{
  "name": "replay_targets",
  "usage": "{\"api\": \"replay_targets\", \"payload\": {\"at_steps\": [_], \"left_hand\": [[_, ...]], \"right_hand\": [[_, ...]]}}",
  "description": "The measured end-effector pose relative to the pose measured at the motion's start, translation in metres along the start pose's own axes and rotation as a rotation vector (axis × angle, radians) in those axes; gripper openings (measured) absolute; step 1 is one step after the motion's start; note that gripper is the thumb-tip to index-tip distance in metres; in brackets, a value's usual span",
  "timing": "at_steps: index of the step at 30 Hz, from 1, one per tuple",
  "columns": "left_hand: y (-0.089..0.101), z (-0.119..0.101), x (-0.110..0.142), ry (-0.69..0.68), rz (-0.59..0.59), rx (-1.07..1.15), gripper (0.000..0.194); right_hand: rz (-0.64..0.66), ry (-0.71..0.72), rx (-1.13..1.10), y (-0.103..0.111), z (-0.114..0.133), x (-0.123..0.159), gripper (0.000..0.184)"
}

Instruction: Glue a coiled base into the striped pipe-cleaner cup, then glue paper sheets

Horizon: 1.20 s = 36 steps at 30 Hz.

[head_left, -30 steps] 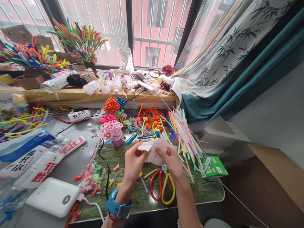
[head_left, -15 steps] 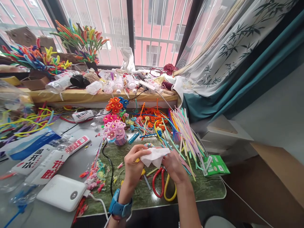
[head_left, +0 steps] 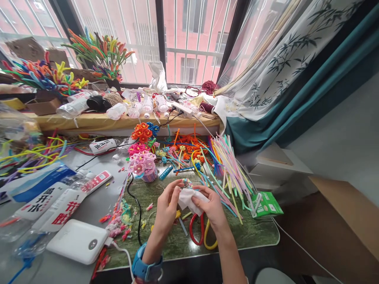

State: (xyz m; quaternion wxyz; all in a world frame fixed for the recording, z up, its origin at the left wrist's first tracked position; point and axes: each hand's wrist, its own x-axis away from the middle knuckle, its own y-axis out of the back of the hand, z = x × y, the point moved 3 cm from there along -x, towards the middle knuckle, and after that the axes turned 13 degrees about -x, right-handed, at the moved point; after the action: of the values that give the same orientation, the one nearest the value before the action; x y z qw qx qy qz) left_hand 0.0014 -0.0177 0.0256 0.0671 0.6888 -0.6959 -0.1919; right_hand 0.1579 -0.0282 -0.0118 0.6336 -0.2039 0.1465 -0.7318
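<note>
A white tissue (head_left: 187, 198) hangs loosely folded over the green table mat (head_left: 237, 232). My left hand (head_left: 167, 203) pinches its left side, and my right hand (head_left: 212, 206) grips the right side with the thumb lying on the front. Just beyond the fingertips shows a small strip of pastel beads or fluff (head_left: 186, 182); whether I touch it I cannot tell. Below the tissue lie a red looped handle (head_left: 195, 232) and a yellow looped handle (head_left: 209, 238), which look like scissors. A blue watch (head_left: 147, 263) is on my left wrist.
Pipe-cleaner flowers (head_left: 142, 161) stand in a small pot behind my left hand. Bundled pastel pipe cleaners (head_left: 229, 169) and a green box (head_left: 268, 205) lie to the right. Leftward are a white power bank (head_left: 77, 241), a black cable (head_left: 136, 199) and bottles (head_left: 63, 211).
My hands have drawn in around the tissue, which is now more bunched and sits slightly lower. My right thumb has come over its front; the beaded strip shows more.
</note>
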Motion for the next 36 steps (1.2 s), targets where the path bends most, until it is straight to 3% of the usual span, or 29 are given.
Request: {"api": "replay_targets", "payload": {"at_steps": [3, 6, 9, 12, 16, 20, 22, 25, 28, 31, 33, 36], "left_hand": [[-0.004, 0.003, 0.003, 0.051, 0.047, -0.068, 0.032], [-0.008, 0.004, 0.007, -0.01, -0.049, -0.191, 0.02], [-0.011, 0.001, 0.012, -0.176, -0.235, -0.346, 0.012], [-0.02, -0.002, 0.017, -0.437, -0.309, -0.525, 0.015], [-0.03, -0.004, 0.023, -0.645, -0.297, -0.711, 0.03], [-0.032, -0.009, 0.027, -0.678, -0.128, -0.739, 0.035], [-0.029, -0.011, 0.027, -0.617, -0.074, -0.63, 0.023], [-0.021, -0.01, 0.022, -0.392, -0.149, -0.409, 0.012], [-0.018, -0.001, 0.016, -0.128, -0.167, -0.29, 0.029], [-0.023, 0.008, 0.014, 0.072, -0.035, -0.131, 0.032], [-0.026, 0.012, 0.015, 0.161, 0.017, 0.002, 0.03], [-0.025, 0.015, 0.017, 0.254, -0.016, 0.159, 0.032]], "right_hand": [[-0.009, 0.035, 0.027, -0.001, 0.0, 0.002, 0.045], [-0.048, 0.052, 0.105, -0.001, -0.001, 0.004, 0.043], [-0.111, 0.08, 0.229, -0.002, -0.005, 0.006, 0.035], [-0.089, 0.09, 0.185, -0.007, -0.008, 0.008, 0.037], [-0.039, 0.025, -0.113, -0.012, -0.009, 0.009, 0.044], [-0.011, 0.005, -0.224, -0.008, -0.008, 0.007, 0.046], [-0.051, 0.008, -0.228, -0.004, -0.01, 0.006, 0.045], [-0.091, -0.001, -0.229, 0.0, -0.015, 0.006, 0.043], [-0.079, 0.02, -0.192, -0.002, -0.017, 0.007, 0.043], [-0.09, 0.061, -0.086, -0.003, -0.017, 0.008, 0.042], [-0.126, 0.096, -0.021, -0.003, -0.016, 0.009, 0.041], [-0.156, 0.112, 0.009, -0.004, -0.015, 0.01, 0.039]]}}
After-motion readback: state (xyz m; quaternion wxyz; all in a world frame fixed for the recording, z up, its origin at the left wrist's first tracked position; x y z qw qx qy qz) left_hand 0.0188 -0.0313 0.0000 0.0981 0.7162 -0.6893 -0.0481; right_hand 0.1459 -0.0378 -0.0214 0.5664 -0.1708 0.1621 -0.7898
